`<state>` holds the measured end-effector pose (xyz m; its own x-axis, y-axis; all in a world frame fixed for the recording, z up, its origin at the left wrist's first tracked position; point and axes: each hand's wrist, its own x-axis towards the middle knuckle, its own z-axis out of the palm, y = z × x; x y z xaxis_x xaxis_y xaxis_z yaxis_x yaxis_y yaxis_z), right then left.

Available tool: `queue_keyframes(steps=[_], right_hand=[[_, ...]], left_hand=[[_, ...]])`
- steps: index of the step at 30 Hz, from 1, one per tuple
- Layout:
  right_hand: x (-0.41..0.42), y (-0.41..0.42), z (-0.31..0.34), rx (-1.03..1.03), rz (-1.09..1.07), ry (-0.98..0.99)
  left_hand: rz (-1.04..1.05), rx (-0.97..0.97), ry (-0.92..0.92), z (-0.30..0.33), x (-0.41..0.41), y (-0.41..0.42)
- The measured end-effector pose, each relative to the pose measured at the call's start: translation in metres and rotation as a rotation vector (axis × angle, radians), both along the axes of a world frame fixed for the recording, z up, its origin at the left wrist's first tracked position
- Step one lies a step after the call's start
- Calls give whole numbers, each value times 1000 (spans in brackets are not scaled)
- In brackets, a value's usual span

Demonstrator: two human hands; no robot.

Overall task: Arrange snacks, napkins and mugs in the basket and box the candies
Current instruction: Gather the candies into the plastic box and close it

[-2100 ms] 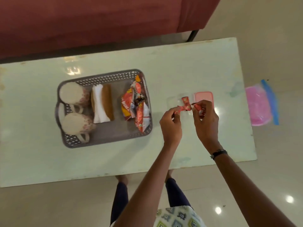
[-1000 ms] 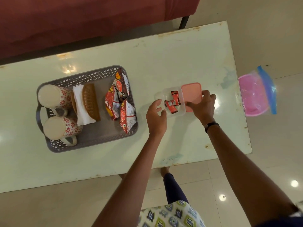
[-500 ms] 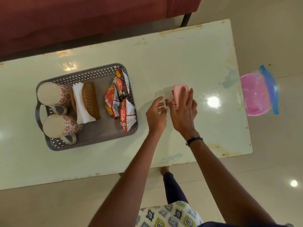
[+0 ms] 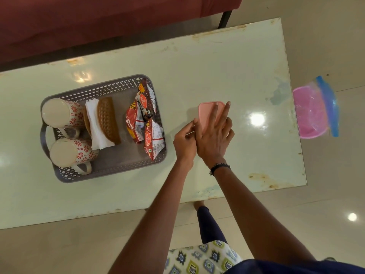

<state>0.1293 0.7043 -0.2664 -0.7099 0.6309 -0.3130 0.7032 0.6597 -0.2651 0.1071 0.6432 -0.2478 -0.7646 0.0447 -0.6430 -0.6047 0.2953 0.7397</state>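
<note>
I have the right hand (image 4: 214, 139) laid flat over the pink lid (image 4: 207, 113), its grip open and fingers spread along the top, while the left hand (image 4: 185, 139) pinches lightly at the box's near-left edge to steady it. The candy box sits on the tabletop (image 4: 227, 62) just right of the basket (image 4: 110, 171), which already carries the mugs (image 4: 59, 115), napkins (image 4: 94, 123) and snack packets (image 4: 144, 119). To seat the lid well I should press evenly, then run along each edge until all corners sit flush. Half a second ago the lid stood tilted on edge with candies showing; now it lies flat and hides them
</note>
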Motion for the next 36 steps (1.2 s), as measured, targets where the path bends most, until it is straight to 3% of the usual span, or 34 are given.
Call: queue_keyframes(steps=[11,17,21,24,27,29,33,36], right_hand=[[2,-1,-3,-9,37,-13],[0,4,-2,-92,44,-27],[0,8,0,-142,60,-71],[0,10,6,-218,17,43],[7,19,8,-498,-283,326],[10,22,12,-566,-374,384],[-6,12,17,-591,-247,475],[-21,-2,18,-585,-202,503]], left_hand=[[-53,58,-50,1,-2,-7],[-275,-115,111,3,-19,-6],[-328,-202,73,8,-32,-1],[-327,-179,34,13,-29,0],[-285,-146,22,16,-22,-1],[-286,-216,110,19,-19,-2],[-260,-327,249,31,-15,-7],[-341,-420,250,33,-12,-9]])
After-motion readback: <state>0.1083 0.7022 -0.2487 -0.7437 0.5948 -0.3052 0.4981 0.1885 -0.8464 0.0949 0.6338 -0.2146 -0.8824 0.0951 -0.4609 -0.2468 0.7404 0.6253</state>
